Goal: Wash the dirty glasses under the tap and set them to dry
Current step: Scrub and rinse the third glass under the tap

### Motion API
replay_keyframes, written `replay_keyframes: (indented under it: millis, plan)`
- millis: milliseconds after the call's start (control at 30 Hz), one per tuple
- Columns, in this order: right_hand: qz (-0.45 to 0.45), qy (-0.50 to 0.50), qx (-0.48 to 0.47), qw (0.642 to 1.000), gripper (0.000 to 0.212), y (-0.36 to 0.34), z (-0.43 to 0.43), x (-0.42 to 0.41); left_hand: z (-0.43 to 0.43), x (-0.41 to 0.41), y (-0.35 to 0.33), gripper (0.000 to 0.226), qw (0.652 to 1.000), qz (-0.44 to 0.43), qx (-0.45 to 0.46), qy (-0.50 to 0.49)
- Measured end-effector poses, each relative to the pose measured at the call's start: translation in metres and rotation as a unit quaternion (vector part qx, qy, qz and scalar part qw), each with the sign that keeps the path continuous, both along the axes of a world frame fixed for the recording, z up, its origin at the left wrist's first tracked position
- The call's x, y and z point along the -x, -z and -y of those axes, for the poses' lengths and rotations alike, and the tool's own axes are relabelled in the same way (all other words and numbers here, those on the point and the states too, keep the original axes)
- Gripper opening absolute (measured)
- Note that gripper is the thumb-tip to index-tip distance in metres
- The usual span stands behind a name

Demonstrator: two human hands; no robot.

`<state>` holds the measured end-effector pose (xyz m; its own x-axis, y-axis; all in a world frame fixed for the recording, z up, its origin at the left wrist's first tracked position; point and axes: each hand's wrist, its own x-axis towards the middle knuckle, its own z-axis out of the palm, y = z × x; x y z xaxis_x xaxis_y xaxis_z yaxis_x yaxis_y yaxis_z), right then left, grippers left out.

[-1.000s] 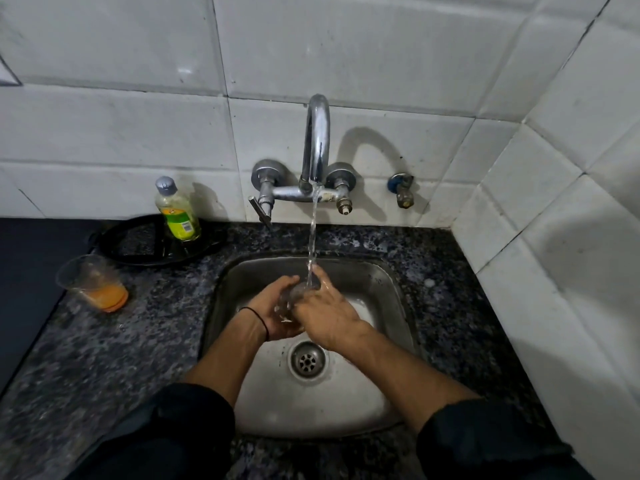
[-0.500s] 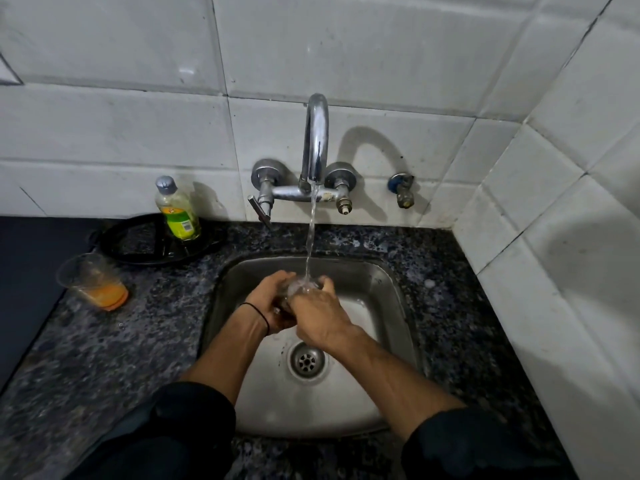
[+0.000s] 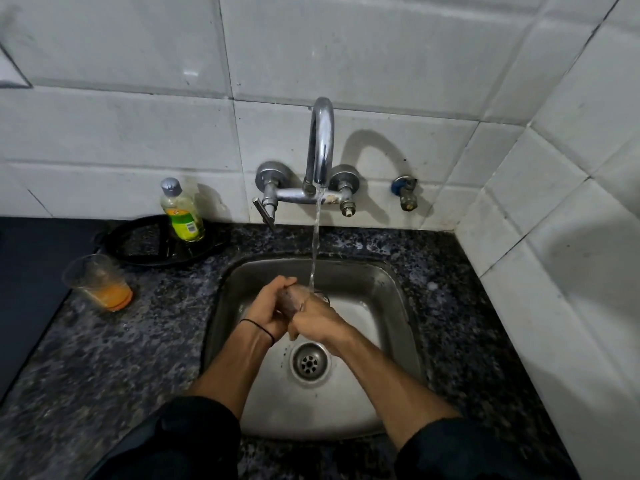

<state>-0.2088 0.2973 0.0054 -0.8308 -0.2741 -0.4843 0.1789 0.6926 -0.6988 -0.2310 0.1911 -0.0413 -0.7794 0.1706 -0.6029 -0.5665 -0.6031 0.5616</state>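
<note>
Steel sink [image 3: 384,289] mid-frame, tap [image 3: 322,140] ran — left hand [image 3: 268,308] and right hand [image 3: 317,322] both curled fingers round one glass [image 3: 294,299] under the stream.

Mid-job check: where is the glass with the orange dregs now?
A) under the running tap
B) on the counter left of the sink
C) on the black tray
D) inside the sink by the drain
B: the glass with orange dregs stands on the counter left of the sink, while the left hand and right hand hold a clear glass under the stream.
</note>
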Motion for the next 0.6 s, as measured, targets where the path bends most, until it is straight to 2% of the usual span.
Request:
replay_keyframes:
  millis: [67, 100, 167, 200, 233, 267, 333, 367, 433, 500, 567, 600]
  plan:
    - [-0.094, -0.123, -0.135, 0.979, 0.046, -0.001, -0.005, -0.008, 0.001, 0.005, -0.004, 0.017, 0.999, 0.032, -0.011, 0.007]
    - [-0.182, -0.185, -0.223, 0.94, 0.046, -0.002, -0.007, -0.012, 0.002, 0.007, -0.007, 0.02, 0.998, 0.055, -0.011, 0.025]
    - [-0.338, -0.308, -0.354, 0.816, 0.042, 0.001, -0.014, -0.015, 0.001, 0.007, -0.009, 0.023, 0.993, 0.081, 0.028, 0.08]
    - [-0.36, -0.346, -0.381, 0.778, 0.04, 0.003, -0.017, -0.015, 0.0, 0.008, -0.006, 0.027, 0.991, 0.087, 0.048, 0.094]
    - [-0.359, -0.358, -0.388, 0.77, 0.038, 0.007, -0.017, -0.014, -0.001, 0.007, -0.006, 0.031, 0.99, 0.091, 0.068, 0.088]
    - [-0.342, -0.34, -0.372, 0.793, 0.039, 0.008, -0.015, -0.015, -0.003, 0.007, -0.001, 0.035, 0.99, 0.093, 0.085, 0.062]
    - [-0.27, -0.228, -0.266, 0.897, 0.05, 0.006, -0.01, -0.018, -0.007, 0.009, 0.0, 0.033, 0.991, 0.089, 0.101, 0.004]
    - [-0.219, -0.162, -0.212, 0.939, 0.057, 0.007, -0.007, -0.017, -0.008, 0.009, 0.0, 0.024, 0.991, 0.082, 0.107, -0.015]
    - [-0.127, -0.082, -0.124, 0.981, 0.061, 0.008, 0.001, -0.011, -0.005, 0.009, 0.001, 0.015, 0.992, 0.059, 0.106, -0.036]
    - [0.0, 0.008, 0.052, 0.999, 0.065, 0.004, 0.002, -0.005, 0.0, 0.007, 0.003, 0.027, 0.994, 0.042, 0.082, -0.056]
    - [0.075, 0.079, 0.217, 0.97, 0.06, 0.0, -0.002, -0.004, 0.003, 0.005, 0.002, 0.02, 0.995, 0.018, 0.058, -0.076]
    - [0.092, 0.103, 0.27, 0.953, 0.055, -0.003, -0.005, -0.006, 0.004, 0.004, 0.001, 0.019, 0.996, 0.004, 0.049, -0.079]
